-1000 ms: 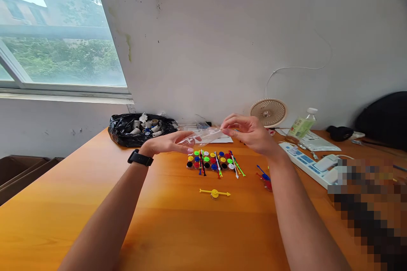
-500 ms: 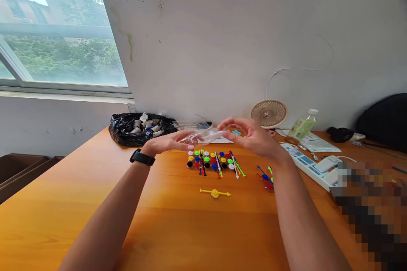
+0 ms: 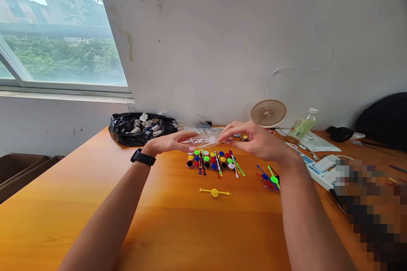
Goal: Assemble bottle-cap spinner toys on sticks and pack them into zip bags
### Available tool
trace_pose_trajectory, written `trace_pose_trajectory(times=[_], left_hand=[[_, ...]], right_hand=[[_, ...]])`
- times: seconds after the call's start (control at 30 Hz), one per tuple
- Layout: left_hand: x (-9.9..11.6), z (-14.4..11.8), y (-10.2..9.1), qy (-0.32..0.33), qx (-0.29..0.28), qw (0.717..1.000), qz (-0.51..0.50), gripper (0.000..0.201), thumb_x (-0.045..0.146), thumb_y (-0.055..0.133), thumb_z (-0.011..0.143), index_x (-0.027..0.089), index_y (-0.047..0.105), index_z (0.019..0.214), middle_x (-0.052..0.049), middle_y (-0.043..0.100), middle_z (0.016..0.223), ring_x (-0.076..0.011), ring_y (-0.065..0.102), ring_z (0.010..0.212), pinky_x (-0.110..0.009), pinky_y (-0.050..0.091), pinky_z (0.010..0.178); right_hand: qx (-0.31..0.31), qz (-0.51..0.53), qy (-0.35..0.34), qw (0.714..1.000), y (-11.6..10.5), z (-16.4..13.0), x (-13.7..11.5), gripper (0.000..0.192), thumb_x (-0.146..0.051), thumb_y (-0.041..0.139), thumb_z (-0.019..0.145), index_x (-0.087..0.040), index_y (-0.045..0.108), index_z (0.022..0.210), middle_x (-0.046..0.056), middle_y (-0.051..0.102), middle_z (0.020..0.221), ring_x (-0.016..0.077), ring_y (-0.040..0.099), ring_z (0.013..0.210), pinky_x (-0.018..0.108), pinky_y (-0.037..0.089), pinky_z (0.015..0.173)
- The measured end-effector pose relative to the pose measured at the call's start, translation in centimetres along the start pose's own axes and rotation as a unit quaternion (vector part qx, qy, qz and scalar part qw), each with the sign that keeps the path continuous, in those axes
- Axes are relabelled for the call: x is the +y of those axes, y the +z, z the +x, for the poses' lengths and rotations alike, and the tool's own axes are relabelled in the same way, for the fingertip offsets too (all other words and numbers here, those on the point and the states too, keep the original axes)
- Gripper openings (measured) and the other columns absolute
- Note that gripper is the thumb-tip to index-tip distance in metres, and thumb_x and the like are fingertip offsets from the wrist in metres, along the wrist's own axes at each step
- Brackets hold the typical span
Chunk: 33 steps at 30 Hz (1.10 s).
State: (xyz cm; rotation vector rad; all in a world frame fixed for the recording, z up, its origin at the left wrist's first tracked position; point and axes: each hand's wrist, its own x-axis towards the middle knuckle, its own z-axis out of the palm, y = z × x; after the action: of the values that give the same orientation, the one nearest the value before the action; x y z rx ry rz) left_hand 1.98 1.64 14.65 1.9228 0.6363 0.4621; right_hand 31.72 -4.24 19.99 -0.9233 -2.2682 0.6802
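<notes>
A clear plastic bag (image 3: 205,139) is stretched between my two hands above the far part of the table. My left hand (image 3: 173,141), with a black watch on the wrist, pinches its left end. At the other end, my right hand (image 3: 246,137) has fingers and thumb closed on the bag. Just below them stand rows of small coloured round pieces (image 3: 207,159) with thin coloured arrows (image 3: 219,165) lying over them. Nearer to me lies a yellow arrow spinner (image 3: 215,193) on a clear base. By my right forearm are more spinners, including a green arrow (image 3: 273,178), partly hidden.
A black rubbish bag (image 3: 122,131) filled with tube-like scraps sits at the table's back left. At the back right are a small fan (image 3: 269,112), a bottle (image 3: 303,126) and a white power strip (image 3: 318,173).
My right hand has turned and shifted slightly, its fingers now closer together on the plastic bag. More of the green spinner shows beside my right forearm. My left hand has barely moved.
</notes>
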Motion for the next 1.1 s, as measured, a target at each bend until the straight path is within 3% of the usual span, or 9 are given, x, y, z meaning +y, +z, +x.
trace_pose_trajectory(times=[0.17, 0.33, 0.43, 0.53, 0.67, 0.77, 0.87, 0.97, 1.1], left_hand=[[-0.9, 0.4, 0.0, 0.026, -0.023, 0.998, -0.045, 0.068, 0.051, 0.072, 0.090, 0.025, 0.055, 0.149, -0.010, 0.060, 0.147, -0.0326, 0.052, 0.135, -0.044, 0.041, 0.112], [-1.7, 0.2, -0.3, -0.045, -0.103, 0.992, -0.053, 0.069, 0.063, 0.065, 0.092, 0.024, 0.056, 0.148, -0.010, 0.069, 0.120, -0.0232, 0.064, 0.101, -0.035, 0.048, 0.092], [-1.8, 0.0, -0.4, -0.078, -0.162, 0.980, -0.083, 0.073, 0.078, 0.049, 0.092, 0.024, 0.063, 0.138, -0.011, 0.072, 0.114, -0.0244, 0.065, 0.101, -0.036, 0.049, 0.091], [-2.3, 0.3, -0.2, -0.054, -0.193, 0.969, -0.142, 0.083, 0.087, 0.036, 0.090, 0.025, 0.065, 0.137, -0.011, 0.071, 0.117, -0.0277, 0.065, 0.107, -0.040, 0.049, 0.094], [-3.3, 1.2, 0.8, 0.018, -0.146, 0.970, -0.192, 0.084, 0.079, 0.057, 0.085, 0.022, 0.057, 0.147, -0.014, 0.066, 0.131, -0.0309, 0.061, 0.116, -0.043, 0.046, 0.101], [-3.4, 2.1, 1.8, 0.019, -0.132, 0.973, -0.189, 0.091, 0.067, 0.074, 0.077, 0.023, 0.050, 0.153, -0.015, 0.065, 0.131, -0.0300, 0.062, 0.108, -0.041, 0.047, 0.098], [-3.0, 2.7, 2.8, 0.019, -0.134, 0.974, -0.180, 0.080, 0.057, 0.071, 0.083, 0.025, 0.051, 0.153, -0.013, 0.067, 0.130, -0.0276, 0.062, 0.104, -0.038, 0.046, 0.091], [-2.3, 2.9, 3.5, 0.021, -0.142, 0.969, -0.201, 0.067, 0.053, 0.057, 0.093, 0.023, 0.052, 0.152, -0.014, 0.063, 0.138, -0.0299, 0.059, 0.116, -0.039, 0.045, 0.092], [-0.6, 1.9, 2.5, 0.042, -0.150, 0.979, -0.132, 0.065, 0.057, 0.057, 0.097, 0.026, 0.049, 0.154, -0.013, 0.057, 0.149, -0.0314, 0.055, 0.130, -0.041, 0.045, 0.101]], right_hand=[[0.071, -0.076, 0.033, 0.994, 0.9, 0.7, 0.8, 0.028, -0.036, 0.066, 0.094, -0.032, 0.076, 0.121, 0.002, 0.078, 0.107, 0.0242, 0.069, 0.099, 0.035, 0.051, 0.081], [0.100, -0.096, 0.053, 0.989, 0.4, 0.7, 1.7, 0.016, -0.038, 0.066, 0.094, -0.028, 0.078, 0.095, 0.001, 0.078, 0.099, 0.0241, 0.068, 0.092, 0.035, 0.047, 0.075], [0.097, -0.092, 0.056, 0.989, 0.2, 0.5, 1.6, 0.019, -0.041, 0.064, 0.095, -0.027, 0.077, 0.093, 0.001, 0.077, 0.096, 0.0235, 0.066, 0.088, 0.034, 0.044, 0.071], [0.087, -0.060, 0.044, 0.993, 0.6, 0.7, 1.2, 0.018, -0.040, 0.063, 0.096, -0.027, 0.075, 0.094, 0.001, 0.076, 0.098, 0.0231, 0.066, 0.092, 0.034, 0.046, 0.076], [0.088, -0.025, 0.035, 0.995, 1.6, 1.2, 0.5, 0.016, -0.038, 0.060, 0.097, -0.027, 0.072, 0.095, 0.001, 0.075, 0.091, 0.0225, 0.067, 0.091, 0.035, 0.048, 0.080], [0.099, -0.022, 0.021, 0.995, 1.9, 1.4, 0.0, 0.015, -0.037, 0.064, 0.095, -0.025, 0.072, 0.091, 0.002, 0.077, 0.095, 0.0236, 0.068, 0.096, 0.035, 0.049, 0.084], [0.060, -0.012, 0.012, 0.998, 1.5, 1.1, -0.5, 0.014, -0.037, 0.072, 0.089, -0.024, 0.076, 0.093, 0.003, 0.078, 0.097, 0.0234, 0.070, 0.097, 0.035, 0.050, 0.086], [-0.033, 0.022, 0.022, 0.999, 1.0, 0.7, -0.8, 0.020, -0.040, 0.077, 0.085, -0.023, 0.080, 0.095, 0.003, 0.079, 0.094, 0.0223, 0.071, 0.093, 0.034, 0.051, 0.087], [-0.068, 0.042, 0.056, 0.995, 0.4, 0.3, -0.6, 0.023, -0.044, 0.073, 0.087, -0.023, 0.082, 0.093, 0.004, 0.080, 0.094, 0.0226, 0.071, 0.092, 0.034, 0.051, 0.086]])
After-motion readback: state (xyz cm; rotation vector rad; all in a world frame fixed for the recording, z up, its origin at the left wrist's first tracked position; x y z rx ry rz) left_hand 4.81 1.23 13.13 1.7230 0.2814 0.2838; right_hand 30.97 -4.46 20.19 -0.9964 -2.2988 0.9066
